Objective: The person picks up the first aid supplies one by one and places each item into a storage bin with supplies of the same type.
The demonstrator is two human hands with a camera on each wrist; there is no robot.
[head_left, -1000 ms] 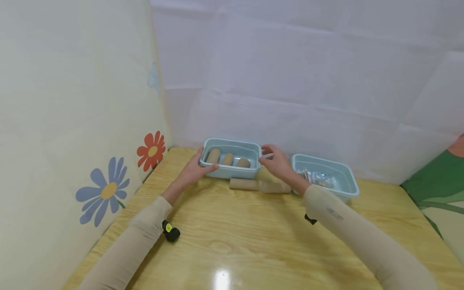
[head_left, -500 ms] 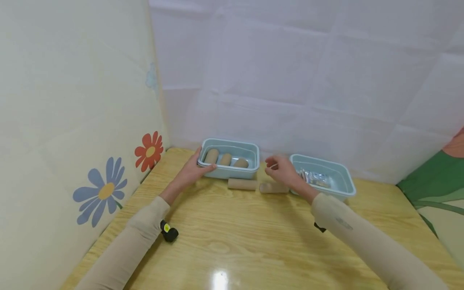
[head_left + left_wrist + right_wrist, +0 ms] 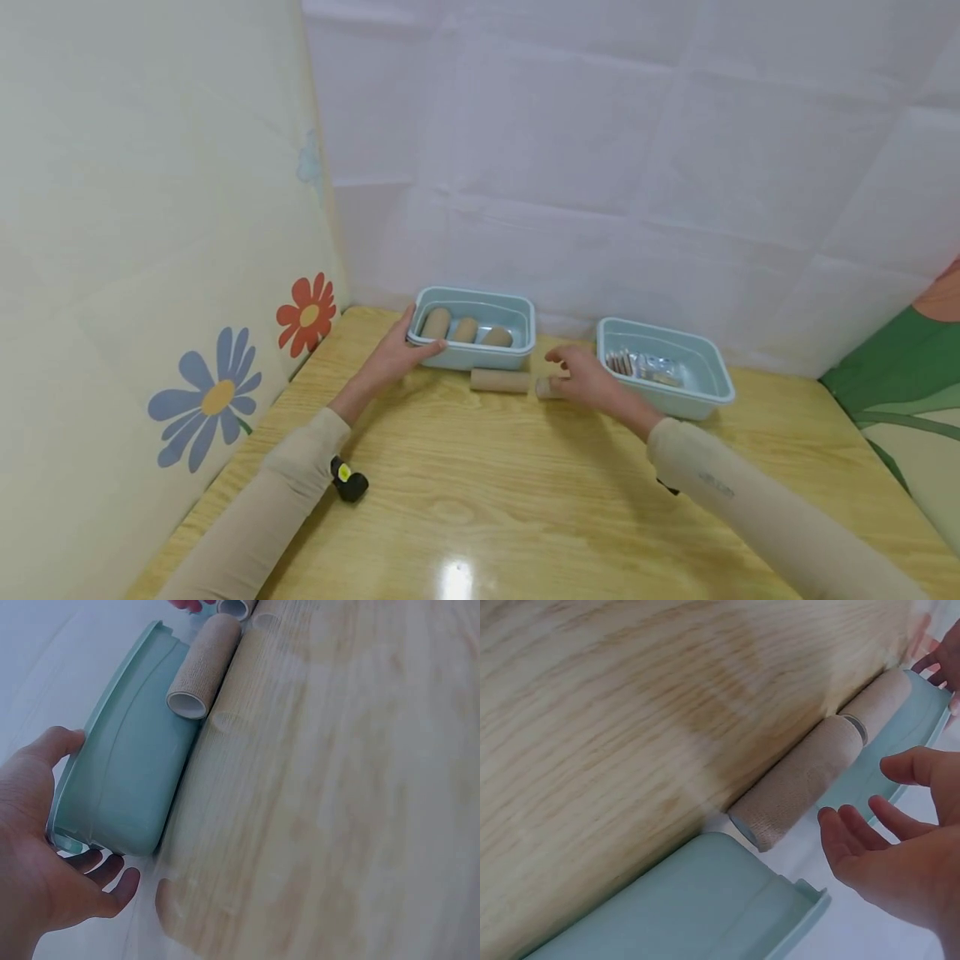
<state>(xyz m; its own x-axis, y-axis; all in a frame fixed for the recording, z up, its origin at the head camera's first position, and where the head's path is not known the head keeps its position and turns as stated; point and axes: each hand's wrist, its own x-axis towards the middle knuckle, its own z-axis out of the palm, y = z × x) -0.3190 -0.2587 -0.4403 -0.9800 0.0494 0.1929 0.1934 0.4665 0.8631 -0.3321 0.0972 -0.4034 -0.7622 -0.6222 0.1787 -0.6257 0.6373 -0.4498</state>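
Observation:
My left hand (image 3: pixel 390 357) grips the left end of a light blue plastic bin (image 3: pixel 480 358), thumb on its front rim and fingers at the end wall. Several tan rounded rolls (image 3: pixel 466 331) lie inside that bin. In front of it, a tan hollow roll (image 3: pixel 499 382) with a pale inner tube lies on its side. Beyond its right end lies a second such roll (image 3: pixel 799 780), partly hidden by my right hand (image 3: pixel 588 382) in the head view. The right wrist view has that hand's fingers loosely bent beside the second roll, with nothing between them.
A second light blue bin (image 3: pixel 716 371) stands to the right, holding flat clear-wrapped packets (image 3: pixel 660 369). Both bins are close to the white sheet (image 3: pixel 562 150) at the back. The wood-grain table (image 3: pixel 465 483) stretches toward me, with a flower-patterned sheet (image 3: pixel 187 208) along the left.
My right hand has left the right end of the left bin and come down and slightly right, over the second roll. The left hand stays on its bin.

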